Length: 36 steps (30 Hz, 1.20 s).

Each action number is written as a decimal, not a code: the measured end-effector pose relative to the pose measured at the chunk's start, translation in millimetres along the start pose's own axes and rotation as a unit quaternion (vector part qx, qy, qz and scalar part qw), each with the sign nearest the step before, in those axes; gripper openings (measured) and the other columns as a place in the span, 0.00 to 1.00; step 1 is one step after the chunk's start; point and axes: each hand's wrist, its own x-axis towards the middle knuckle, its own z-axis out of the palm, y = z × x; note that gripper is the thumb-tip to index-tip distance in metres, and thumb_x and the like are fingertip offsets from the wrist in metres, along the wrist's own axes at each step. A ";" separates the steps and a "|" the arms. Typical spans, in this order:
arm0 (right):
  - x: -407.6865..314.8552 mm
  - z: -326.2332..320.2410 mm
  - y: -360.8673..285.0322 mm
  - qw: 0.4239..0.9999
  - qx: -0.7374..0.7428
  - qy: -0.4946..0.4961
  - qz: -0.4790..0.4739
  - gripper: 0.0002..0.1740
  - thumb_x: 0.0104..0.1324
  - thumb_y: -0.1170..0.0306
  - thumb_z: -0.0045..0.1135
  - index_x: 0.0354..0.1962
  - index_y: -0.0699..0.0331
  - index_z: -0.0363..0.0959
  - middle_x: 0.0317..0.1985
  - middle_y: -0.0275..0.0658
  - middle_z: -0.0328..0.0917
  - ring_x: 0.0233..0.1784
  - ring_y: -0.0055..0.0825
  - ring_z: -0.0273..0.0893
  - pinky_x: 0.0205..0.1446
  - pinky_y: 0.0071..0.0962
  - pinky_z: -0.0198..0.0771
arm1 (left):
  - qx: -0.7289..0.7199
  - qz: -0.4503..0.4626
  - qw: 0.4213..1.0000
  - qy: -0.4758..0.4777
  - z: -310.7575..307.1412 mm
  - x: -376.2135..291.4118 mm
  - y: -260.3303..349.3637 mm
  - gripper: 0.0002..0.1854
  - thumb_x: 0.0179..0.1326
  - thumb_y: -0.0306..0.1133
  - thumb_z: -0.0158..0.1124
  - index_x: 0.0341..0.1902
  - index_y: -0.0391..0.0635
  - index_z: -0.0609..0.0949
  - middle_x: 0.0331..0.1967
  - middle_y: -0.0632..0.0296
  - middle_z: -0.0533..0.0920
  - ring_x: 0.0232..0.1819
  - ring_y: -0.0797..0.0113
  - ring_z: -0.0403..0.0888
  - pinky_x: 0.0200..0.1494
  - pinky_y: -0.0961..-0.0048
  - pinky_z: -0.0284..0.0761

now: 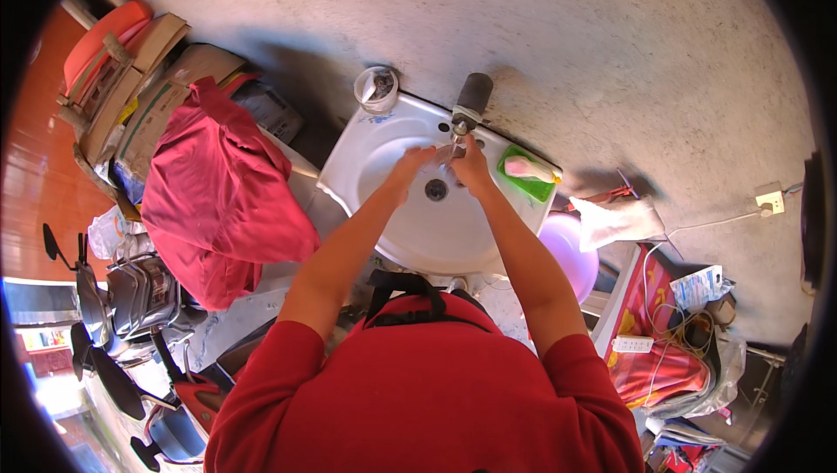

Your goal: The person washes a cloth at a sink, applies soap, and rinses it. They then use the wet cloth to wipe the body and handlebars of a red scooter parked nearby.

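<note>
Over the white ceramic washbasin point(418, 237), both my hands reach below a metal faucet point(460, 130) whose upper part is wrapped in dark material. My left hand point(412, 165) is left of the faucet, fingertips towards the other hand. Close under the spout is my right hand point(470, 164), its fingers bent. Something clear and shiny point(444, 156) shows between them; whether it is a clear vessel or water, and which hand grips it, I cannot tell. The drain point(436, 190) lies just below. A green soap tray point(527, 174) holding a pale wrapped item sits on the basin's right rim.
A plastic tub point(376, 90) stands on the basin's back left corner. Pink cloth point(222, 205) covers things at left, beside cardboard boxes point(153, 123). Right of the basin are a purple basin point(570, 254), a pale cloth point(618, 223) and a power strip point(632, 344) with cords. Scooters point(147, 296) stand lower left.
</note>
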 end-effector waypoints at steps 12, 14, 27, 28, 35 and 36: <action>-78.5 -1.8 -19.5 0.972 0.026 -0.028 -0.231 0.13 0.53 0.78 0.54 0.39 0.64 0.71 0.34 0.49 0.77 0.42 0.48 0.76 0.47 0.38 0.72 | -0.303 -0.148 0.916 -0.219 9.9 48.4 -28.3 0.22 0.66 0.49 0.60 0.47 0.40 0.77 0.45 0.53 0.83 0.48 0.57 0.83 0.54 0.56 0.80; -75.8 -12.9 -16.6 0.978 0.012 -0.009 -0.206 0.15 0.54 0.75 0.57 0.41 0.63 0.71 0.35 0.49 0.78 0.42 0.48 0.77 0.47 0.39 0.72 | -0.267 -0.141 0.931 -0.203 10.7 58.0 -33.3 0.21 0.67 0.49 0.59 0.49 0.42 0.76 0.47 0.51 0.82 0.48 0.54 0.83 0.53 0.53 0.80; -18.3 -1.3 4.0 0.996 0.000 0.047 -0.080 0.19 0.59 0.62 0.63 0.41 0.65 0.69 0.42 0.52 0.80 0.43 0.46 0.81 0.48 0.38 0.73 | -0.297 -0.211 0.931 0.011 27.2 8.1 -30.4 0.36 0.67 0.60 0.53 0.59 0.36 0.67 0.53 0.42 0.73 0.58 0.39 0.74 0.56 0.49 0.79; -19.4 1.6 4.9 0.986 -0.072 0.074 -0.130 0.20 0.58 0.62 0.65 0.41 0.64 0.69 0.40 0.51 0.80 0.43 0.47 0.79 0.47 0.40 0.72 | -0.312 -0.238 0.919 -0.038 22.2 7.0 -36.0 0.37 0.67 0.61 0.52 0.59 0.35 0.67 0.53 0.42 0.73 0.58 0.40 0.74 0.56 0.48 0.79; -58.0 10.8 4.8 0.982 -0.060 0.061 -0.170 0.21 0.53 0.65 0.69 0.39 0.65 0.70 0.35 0.49 0.77 0.39 0.47 0.76 0.42 0.42 0.70 | -0.499 -0.170 0.816 -0.237 30.0 11.3 -27.4 0.31 0.70 0.56 0.51 0.55 0.35 0.72 0.57 0.46 0.76 0.57 0.52 0.76 0.53 0.44 0.77; -70.8 10.5 6.4 0.983 -0.044 0.056 -0.169 0.20 0.54 0.66 0.69 0.39 0.65 0.69 0.35 0.48 0.77 0.39 0.46 0.76 0.42 0.42 0.71 | -0.452 -0.192 0.842 -0.222 30.3 17.7 -22.5 0.29 0.70 0.54 0.53 0.53 0.35 0.73 0.52 0.48 0.77 0.53 0.52 0.77 0.53 0.44 0.77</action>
